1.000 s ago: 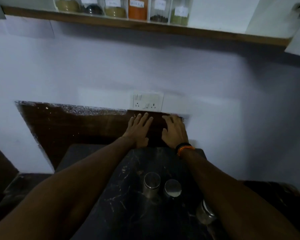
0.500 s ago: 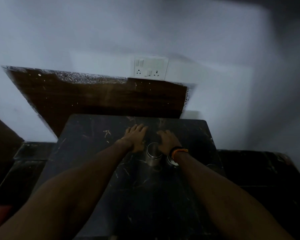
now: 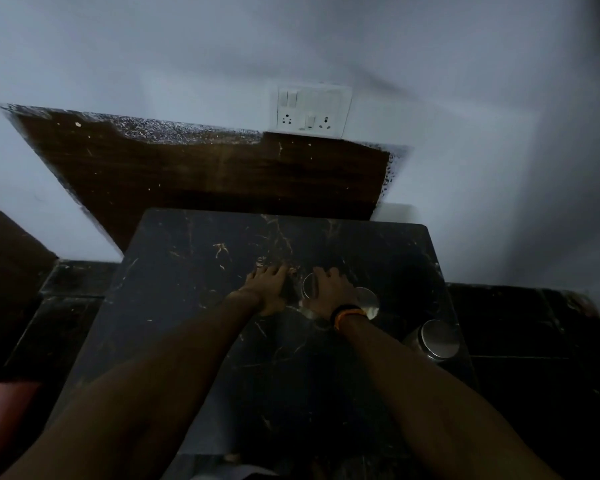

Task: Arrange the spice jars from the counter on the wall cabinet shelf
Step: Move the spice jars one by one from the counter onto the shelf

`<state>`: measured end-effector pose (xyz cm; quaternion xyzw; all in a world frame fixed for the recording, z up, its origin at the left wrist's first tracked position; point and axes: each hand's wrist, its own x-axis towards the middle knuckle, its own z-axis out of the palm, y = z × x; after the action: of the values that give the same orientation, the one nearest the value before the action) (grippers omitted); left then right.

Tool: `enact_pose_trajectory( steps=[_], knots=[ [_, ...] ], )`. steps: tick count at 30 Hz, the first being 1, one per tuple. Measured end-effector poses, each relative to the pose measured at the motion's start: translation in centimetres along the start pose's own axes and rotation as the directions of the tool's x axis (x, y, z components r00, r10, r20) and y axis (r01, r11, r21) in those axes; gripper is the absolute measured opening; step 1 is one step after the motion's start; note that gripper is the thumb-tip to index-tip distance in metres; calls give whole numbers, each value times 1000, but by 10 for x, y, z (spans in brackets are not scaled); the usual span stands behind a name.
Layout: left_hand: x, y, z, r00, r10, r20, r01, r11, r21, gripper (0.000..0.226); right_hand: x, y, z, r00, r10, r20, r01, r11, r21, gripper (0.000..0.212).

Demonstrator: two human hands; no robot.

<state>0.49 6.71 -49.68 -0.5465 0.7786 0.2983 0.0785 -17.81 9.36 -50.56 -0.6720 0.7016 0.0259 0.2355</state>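
Steel-lidded jars: three on the dark marble worktop point(image 3: 194, 306), awaiting shelving.
Right hand point(image 3: 329, 292): fingers draped over the nearest jar point(image 3: 309, 289); grip unclear.
Left hand point(image 3: 269, 289): fingers spread flat beside it, apparently bracing.

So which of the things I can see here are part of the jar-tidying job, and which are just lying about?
Part of the job:
- jar under the right hand
- jar beside the wrist
- jar near the counter's right edge
- right hand, over the first jar; grip unclear
- left hand, flat on the counter

Just there:
- wall socket plate
- brown wall panel
- wristband
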Motion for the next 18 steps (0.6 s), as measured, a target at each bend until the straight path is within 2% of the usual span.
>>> enact_pose_trajectory(
  steps=[4, 8, 11, 14, 16, 18],
  knots=[
    [-2, 10, 2, 999, -45, 24, 48, 984, -174, 87, 1, 7, -1, 1000, -2, -17, 3, 999, 41, 93],
    [-5, 20, 7, 997, -73, -24, 53, 877, -477, 71, 0, 15, -9, 997, -77, -18, 78, 993, 88, 84],
    [-13, 19, 12, 991, -132, -37, 71, 722, -688, 50, -1, 19, -21, 991, -128, -32, 132, 965, 229, 75],
    [-23, 17, 18, 972, -233, -16, 122, 567, -814, 28, -3, 20, -40, 984, -152, -98, 178, 904, 390, 69],
    [-28, 16, 24, 951, -306, 54, 180, 402, -898, 28, -6, 22, -56, 976, -200, -89, 218, 858, 465, 66],
    [-35, 18, 28, 941, -292, 173, 226, 157, -961, 38, -11, 21, -75, 963, -260, -71, 257, 807, 532, 67]
  ],
)
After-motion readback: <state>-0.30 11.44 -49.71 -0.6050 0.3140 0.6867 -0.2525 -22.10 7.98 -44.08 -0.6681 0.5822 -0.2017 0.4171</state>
